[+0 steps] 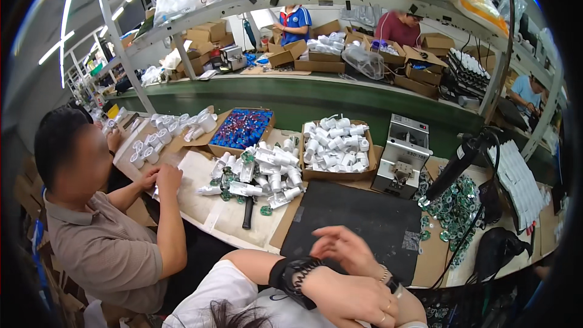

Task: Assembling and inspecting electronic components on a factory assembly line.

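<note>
My left hand (354, 297), with rings on its fingers and a black band and coiled cord at its wrist, lies across my right forearm, fingers lying over it and no tool in view. My right hand (346, 250) points left above the near edge of the black mat (355, 219). Its fingers are loosely bent and apart, with nothing between them. A bracelet and a dark watch (393, 284) sit on that wrist. Left of the mat lies a pile of white plastic housings (273, 173), some with green circuit boards, beside a black-handled tool (248, 213).
Behind the mat stand a carton of white housings (336, 146) and a grey metal machine (401, 155). Green round boards (455, 213) heap at the right, under a black cylindrical tool (452, 167). A box of blue parts (243, 128) is farther left. A co-worker (103, 225) sits close on the left.
</note>
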Action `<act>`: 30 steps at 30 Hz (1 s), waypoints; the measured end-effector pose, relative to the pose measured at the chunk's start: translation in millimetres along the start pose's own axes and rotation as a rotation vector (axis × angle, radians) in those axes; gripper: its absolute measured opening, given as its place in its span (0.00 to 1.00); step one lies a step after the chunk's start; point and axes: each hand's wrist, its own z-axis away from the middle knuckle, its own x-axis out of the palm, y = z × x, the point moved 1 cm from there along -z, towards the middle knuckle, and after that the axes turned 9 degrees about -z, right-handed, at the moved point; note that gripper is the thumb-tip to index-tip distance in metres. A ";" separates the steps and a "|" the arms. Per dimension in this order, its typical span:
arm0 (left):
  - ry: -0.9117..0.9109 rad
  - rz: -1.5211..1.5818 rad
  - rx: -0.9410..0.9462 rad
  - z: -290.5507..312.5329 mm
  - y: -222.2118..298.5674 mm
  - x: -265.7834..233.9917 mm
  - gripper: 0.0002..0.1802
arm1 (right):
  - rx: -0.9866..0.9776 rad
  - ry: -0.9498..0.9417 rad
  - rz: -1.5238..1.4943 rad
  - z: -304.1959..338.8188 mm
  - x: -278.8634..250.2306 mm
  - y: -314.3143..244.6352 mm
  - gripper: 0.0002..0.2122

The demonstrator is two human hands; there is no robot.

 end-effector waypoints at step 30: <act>0.019 -0.117 0.099 23.8 13.6 -0.7 0.12 | 0.010 -0.280 0.576 -43.8 43.7 -14.8 0.21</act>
